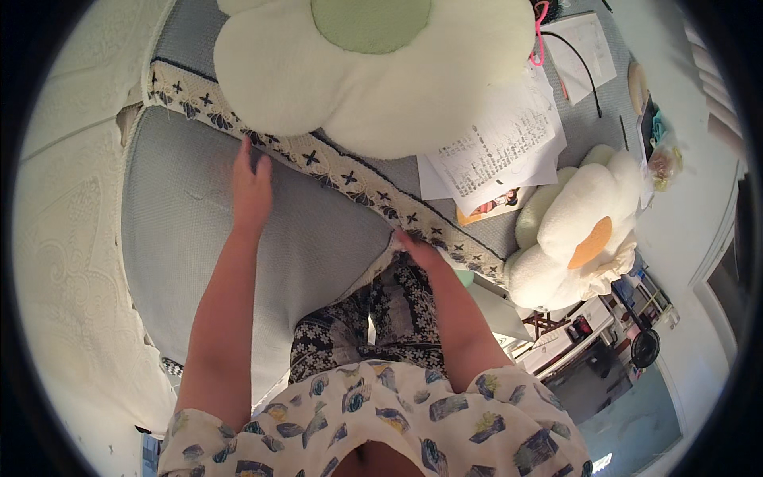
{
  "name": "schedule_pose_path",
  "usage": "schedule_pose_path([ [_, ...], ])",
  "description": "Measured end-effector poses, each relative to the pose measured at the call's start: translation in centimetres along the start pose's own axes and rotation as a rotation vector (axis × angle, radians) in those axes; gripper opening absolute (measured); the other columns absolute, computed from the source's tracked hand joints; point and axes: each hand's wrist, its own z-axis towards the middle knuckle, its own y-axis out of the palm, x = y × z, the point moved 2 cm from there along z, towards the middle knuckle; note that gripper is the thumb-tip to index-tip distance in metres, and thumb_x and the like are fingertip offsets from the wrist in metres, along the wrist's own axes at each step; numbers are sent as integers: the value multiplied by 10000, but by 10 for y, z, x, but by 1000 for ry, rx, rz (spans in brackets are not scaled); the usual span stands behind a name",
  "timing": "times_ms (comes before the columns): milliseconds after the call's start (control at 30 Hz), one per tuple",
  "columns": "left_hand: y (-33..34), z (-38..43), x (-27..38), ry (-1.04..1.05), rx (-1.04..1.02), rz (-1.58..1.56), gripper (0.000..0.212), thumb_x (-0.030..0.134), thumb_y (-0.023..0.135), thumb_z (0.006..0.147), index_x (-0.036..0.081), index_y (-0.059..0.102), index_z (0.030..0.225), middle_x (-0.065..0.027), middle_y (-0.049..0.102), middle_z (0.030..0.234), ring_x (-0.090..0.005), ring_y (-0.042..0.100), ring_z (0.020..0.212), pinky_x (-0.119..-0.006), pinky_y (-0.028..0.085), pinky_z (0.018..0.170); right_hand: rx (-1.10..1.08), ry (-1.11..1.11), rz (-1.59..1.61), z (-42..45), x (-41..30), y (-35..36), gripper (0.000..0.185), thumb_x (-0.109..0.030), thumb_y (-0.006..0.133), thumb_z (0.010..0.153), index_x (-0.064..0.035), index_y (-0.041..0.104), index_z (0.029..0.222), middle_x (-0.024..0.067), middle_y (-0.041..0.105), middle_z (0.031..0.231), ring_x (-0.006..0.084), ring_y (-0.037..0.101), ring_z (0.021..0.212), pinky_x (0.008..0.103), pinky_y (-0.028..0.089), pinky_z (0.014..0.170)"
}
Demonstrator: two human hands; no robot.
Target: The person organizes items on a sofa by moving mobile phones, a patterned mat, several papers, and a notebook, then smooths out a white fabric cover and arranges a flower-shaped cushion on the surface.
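Note:
A grey textured cover (298, 203) lies before me, its cream band of crocheted-looking trim (357, 179) with dark crosses and leaf shapes running diagonally across. My left hand (251, 188) is over the grey cloth, fingers apart, fingertips at the trim's lower edge; it looks slightly blurred. Lower right, my right hand (422, 250) touches the trim where it meets the front edge of the cover. Part of its fingers is hidden, so its grip is unclear. A large white flower-shaped cushion (369, 95) with a green centre overlaps the trim beyond my hands.
Written sheets of paper (495, 155) lie partly under the big cushion, above an illustrated booklet (498, 206). A second flower cushion (566, 238) has an orange centre. A black cable (581, 65) and pink loop (538, 36) lie farther off. Pale patterned fabric (71, 238) borders the left.

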Motion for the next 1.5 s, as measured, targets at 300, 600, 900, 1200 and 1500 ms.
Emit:
schedule_pose_path([
  [300, -103, 81, 72, -328, 153, -1279, 653, 426, 714, 707, -50, 530, 1114, -160, 615, 1002, -247, 588, 950, -338, 461, 824, 420, -124, -295, -106, 198, -56, 432, -431, 476, 863, -108, 517, 1147, 161, 614, 1021, 302, 589, 942, 389, 456, 816],
  [600, -289, -164, 74, -187, 647, -1202, 629, 144, 774, 668, 25, 450, 1194, -94, 594, 1058, -181, 568, 979, -325, 453, 858, 143, -462, 238, -165, 42, -11, 393, -327, 472, 912, -37, 482, 1177, 62, 599, 983, 126, 583, 799, 230, 440, 706],
  [900, -406, -325, -173, -351, 666, -806, 452, 190, 653, 796, -3, 484, 1167, -134, 601, 1010, -199, 587, 896, -333, 487, 758, 314, -473, 33, -214, 42, -15, 325, -249, 457, 910, -25, 513, 1137, 73, 613, 925, 134, 577, 765, 261, 456, 672],
  [1200, -287, -237, -319, -157, 535, 222, 847, 343, 679, 739, 206, 178, 1408, -180, 196, 1429, -381, 235, 1286, -469, 274, 1018, 543, -306, -132, -229, 112, 2, 391, -360, 471, 868, -43, 564, 1077, 94, 628, 907, 181, 599, 816, 306, 463, 753],
  [1500, -393, -80, -166, 198, 493, 365, 802, 109, 689, 713, 164, 246, 1380, -106, 196, 1445, -367, 208, 1306, -445, 262, 1047, 501, -282, -41, -213, 98, 15, 373, -354, 484, 875, -54, 562, 1082, 101, 630, 899, 183, 602, 816, 310, 468, 745],
])
